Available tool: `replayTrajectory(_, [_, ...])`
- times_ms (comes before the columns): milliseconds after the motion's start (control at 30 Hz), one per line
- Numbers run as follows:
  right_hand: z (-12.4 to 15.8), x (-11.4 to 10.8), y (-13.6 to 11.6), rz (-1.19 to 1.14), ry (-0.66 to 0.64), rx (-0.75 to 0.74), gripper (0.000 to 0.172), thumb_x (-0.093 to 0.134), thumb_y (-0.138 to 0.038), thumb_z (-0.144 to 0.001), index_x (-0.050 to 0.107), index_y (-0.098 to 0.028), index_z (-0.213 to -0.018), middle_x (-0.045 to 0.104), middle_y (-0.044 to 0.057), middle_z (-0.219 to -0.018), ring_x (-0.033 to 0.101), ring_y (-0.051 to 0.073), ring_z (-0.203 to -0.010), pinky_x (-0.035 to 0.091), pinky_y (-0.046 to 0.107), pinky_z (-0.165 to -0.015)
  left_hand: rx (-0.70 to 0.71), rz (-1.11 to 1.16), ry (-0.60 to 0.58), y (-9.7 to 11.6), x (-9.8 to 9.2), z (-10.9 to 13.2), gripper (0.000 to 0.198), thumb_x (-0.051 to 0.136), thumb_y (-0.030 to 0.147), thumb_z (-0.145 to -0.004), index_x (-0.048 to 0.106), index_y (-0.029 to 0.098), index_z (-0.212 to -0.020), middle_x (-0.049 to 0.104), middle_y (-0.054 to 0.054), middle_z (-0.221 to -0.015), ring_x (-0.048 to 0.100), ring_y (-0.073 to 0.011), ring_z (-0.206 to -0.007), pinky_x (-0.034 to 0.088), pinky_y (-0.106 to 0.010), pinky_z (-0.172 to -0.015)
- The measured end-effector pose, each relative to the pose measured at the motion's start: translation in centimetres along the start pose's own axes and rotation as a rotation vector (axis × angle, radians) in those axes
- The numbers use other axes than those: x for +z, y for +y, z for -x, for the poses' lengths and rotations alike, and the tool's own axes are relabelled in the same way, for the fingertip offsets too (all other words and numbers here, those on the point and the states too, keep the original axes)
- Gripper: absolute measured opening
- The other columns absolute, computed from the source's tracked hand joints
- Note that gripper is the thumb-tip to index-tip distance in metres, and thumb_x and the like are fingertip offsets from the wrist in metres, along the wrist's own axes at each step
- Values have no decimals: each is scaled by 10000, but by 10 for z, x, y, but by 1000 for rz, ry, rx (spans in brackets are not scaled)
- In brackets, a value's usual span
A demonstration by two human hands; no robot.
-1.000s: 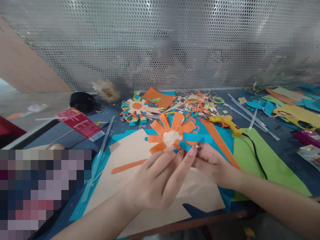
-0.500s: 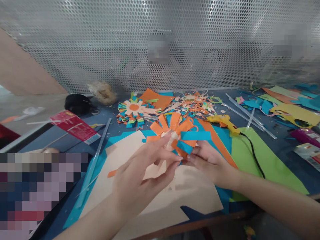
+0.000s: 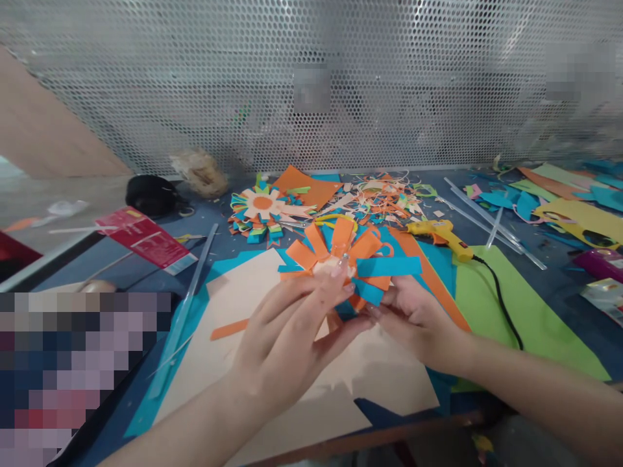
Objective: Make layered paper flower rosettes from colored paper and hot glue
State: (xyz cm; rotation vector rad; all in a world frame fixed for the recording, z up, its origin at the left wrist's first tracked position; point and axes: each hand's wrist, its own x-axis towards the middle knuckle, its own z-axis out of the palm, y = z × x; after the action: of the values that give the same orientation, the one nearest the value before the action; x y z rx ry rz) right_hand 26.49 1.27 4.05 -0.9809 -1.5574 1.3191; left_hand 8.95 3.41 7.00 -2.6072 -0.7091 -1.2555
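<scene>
- At far left on the table [image 3: 150, 282], a red packet [image 3: 146, 240] lies slantwise, with a black pouch [image 3: 153, 196] just behind it.
- A clear stick [image 3: 183, 311] slopes beside a pale peach sheet [image 3: 243, 275], and a crumpled clear bag [image 3: 200, 174] sits farther back.
- A narrow orange strip [image 3: 228, 329] lies on the peach sheet, its right end hidden by the left hand.
- Behind the sheet rests a second flower [image 3: 263, 203], layered in peach, blue and green round an orange centre.
- The left hand [image 3: 292, 331] has its fingers half bent, one tip at the pale centre of the paper flower [image 3: 341, 232], the thumb apart and lower; I cannot tell whether they grip it.
- The paper flower is held above the peach sheet, between both hands, its orange loops fanned out, with blue strips sticking out at right.
- Behind it lies a heap of thin scraps [image 3: 384, 194].
- The right hand [image 3: 423, 318] has its fingers closed on the flower's lower right edge.
- Next comes a yellow glue gun [image 3: 440, 235], its black cord [image 3: 501, 308] running over a green sheet [image 3: 525, 324].
- More clear sticks [image 3: 479, 217] lie beyond, then coloured paper [image 3: 579, 220] at far right.
</scene>
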Motion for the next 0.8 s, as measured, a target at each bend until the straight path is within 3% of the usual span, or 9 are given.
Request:
replayTrajectory(233, [-2,4,-2,-87,-87,-104,213,384,-259,-883,515,-227,-1048,620,34,-938,584,151,-835,456,292,-780,-19,-38,23,2,4,0,510,613,131,-759,413,153,-1227,693,-58,-855,635,-180,-799,538,-303,-682])
replayTrajectory(433, [0,4,-5,-77,-117,-106,160,407,-280,-877,493,-217,-996,621,35,-907,587,151,-863,463,310,-804,-213,44,66,7,9,1,383,587,134,-765,478,178,-1129,662,-18,-781,616,-155,-769,521,-297,-722])
replayTrajectory(633, [-2,6,0,-157,-40,-70,202,451,-348,-858,400,-240,-1021,619,29,-929,595,145,-876,481,299,-769,-362,165,125,0,12,7,379,588,137,-768,504,228,-1126,627,20,-728,602,-132,-706,522,-273,-666])
replayTrajectory(800, [-3,2,-2,-45,-35,-78,160,430,-382,-858,440,-223,-868,564,-9,-726,564,122,-699,485,268,-664,-204,51,104,-2,7,3,375,609,173,-770,507,234,-1125,669,8,-753,611,-162,-765,518,-313,-685])
